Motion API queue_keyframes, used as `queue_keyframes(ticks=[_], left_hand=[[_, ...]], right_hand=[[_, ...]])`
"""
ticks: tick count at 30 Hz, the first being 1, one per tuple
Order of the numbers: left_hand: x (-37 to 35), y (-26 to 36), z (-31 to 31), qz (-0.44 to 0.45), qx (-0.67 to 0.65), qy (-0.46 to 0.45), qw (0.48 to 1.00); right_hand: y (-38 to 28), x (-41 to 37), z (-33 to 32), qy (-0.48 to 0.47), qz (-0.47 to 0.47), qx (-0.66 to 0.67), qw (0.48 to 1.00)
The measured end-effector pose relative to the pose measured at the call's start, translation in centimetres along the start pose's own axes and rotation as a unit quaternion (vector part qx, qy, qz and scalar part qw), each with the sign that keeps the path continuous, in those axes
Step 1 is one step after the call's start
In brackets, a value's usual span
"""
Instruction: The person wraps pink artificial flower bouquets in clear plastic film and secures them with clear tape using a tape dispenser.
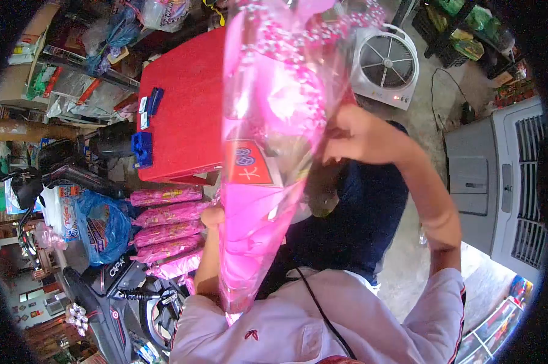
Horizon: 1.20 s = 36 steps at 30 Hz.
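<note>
A long cone-shaped package (255,221) in clear plastic stands upright before my chest. It has pink paper inside, pink-and-white beaded strands near the top, and a red label (248,162) with a white character. My left hand (212,217) is closed at its left edge, with most of the fingers hidden behind it. My right hand (353,136) is at its right edge, fingers bent in against the plastic and slightly blurred. Several similar pink wrapped bundles (168,215) lie in a row left of my left hand.
A red table (186,103) at the upper left carries a blue tape dispenser (142,149) and small boxes. A white box fan (385,64) stands on the floor at the upper right. A grey air cooler (498,182) is at the right. Motorbikes (98,309) and a blue plastic bag (101,233) are at the left.
</note>
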State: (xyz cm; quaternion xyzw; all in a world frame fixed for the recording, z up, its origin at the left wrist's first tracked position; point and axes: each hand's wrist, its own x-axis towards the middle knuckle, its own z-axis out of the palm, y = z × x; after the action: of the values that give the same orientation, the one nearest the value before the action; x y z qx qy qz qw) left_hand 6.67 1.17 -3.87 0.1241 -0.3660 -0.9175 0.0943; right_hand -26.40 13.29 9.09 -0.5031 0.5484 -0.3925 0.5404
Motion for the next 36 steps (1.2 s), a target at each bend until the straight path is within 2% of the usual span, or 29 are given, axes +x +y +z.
queue_keyframes(ticks=[2,4,6,8,12,15,18,19,22,26,30,36], left_hand=[[-0.3,-0.2,0.6,0.004,-0.006,0.003,1.0],[-0.5,-0.1,1.1,0.005,-0.008,0.008,1.0],[-0.6,-0.1,1.4,0.007,-0.011,0.011,1.0],[-0.5,-0.2,1.1,0.008,-0.007,0.013,1.0],[0.1,-0.6,-0.6,0.004,0.01,0.007,1.0],[0.5,-0.6,-0.4,0.004,0.014,0.007,1.0],[-0.5,-0.3,1.4,0.012,0.007,0.019,1.0],[-0.7,-0.3,2.0,0.014,0.003,0.023,1.0],[-1.4,-0.4,3.3,0.021,-0.009,0.032,0.999],[-1.7,-0.5,4.1,0.027,-0.017,0.033,0.999],[-2.3,-0.7,4.5,0.031,-0.022,0.036,0.999],[-2.5,-0.9,4.4,0.035,-0.026,0.039,0.998]], right_hand=[[1.2,-1.8,2.3,0.088,-0.029,-0.018,0.996],[2.5,-3.7,5.4,0.139,-0.015,0.06,0.988],[4.4,-4.9,8.9,0.207,-0.029,0.081,0.974],[5.6,-4.7,12.3,0.295,-0.088,0.026,0.951],[7.9,-1.5,17.0,0.431,-0.195,0.014,0.881],[8.3,0.6,18.1,0.489,-0.201,0.02,0.849],[7.7,0.5,18.6,0.531,-0.156,0.023,0.832],[7.7,0.4,18.3,0.536,-0.171,0.019,0.826],[6.7,0.3,15.6,0.454,-0.239,-0.127,0.849],[7.3,1.3,14.7,0.341,-0.233,0.108,0.904],[8.5,1.4,15.2,0.341,-0.196,0.169,0.904],[8.6,1.6,16.3,0.355,-0.222,0.251,0.873]])
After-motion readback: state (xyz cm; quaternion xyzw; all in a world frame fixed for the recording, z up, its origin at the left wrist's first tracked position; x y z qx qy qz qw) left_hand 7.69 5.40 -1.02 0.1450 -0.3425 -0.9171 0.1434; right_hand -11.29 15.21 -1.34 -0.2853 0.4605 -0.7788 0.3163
